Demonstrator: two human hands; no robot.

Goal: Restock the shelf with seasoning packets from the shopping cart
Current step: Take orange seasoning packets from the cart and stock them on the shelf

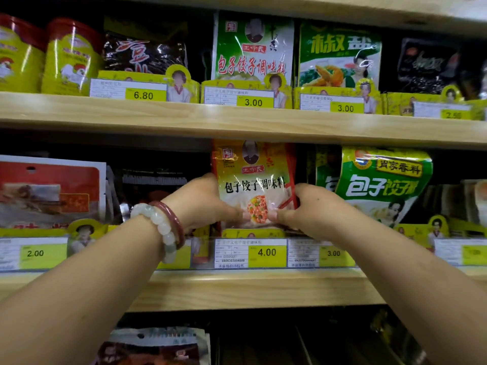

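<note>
A yellow and red seasoning packet [254, 180] stands upright in its slot on the middle wooden shelf [237, 288], above the 4.00 price tag [266, 252]. My left hand [204, 204] grips its lower left edge, thumb on the front. My right hand [308, 206] grips its lower right edge in the same way. Two bracelets sit on my left wrist. The shopping cart is out of view.
A green packet [382, 185] stands right of the held one, a red and white packet [50, 191] far left. The upper shelf [237, 119] carries more green packets, dark bags and yellow tins. Yellow card dividers line both shelf fronts. Packets lie on the shelf below.
</note>
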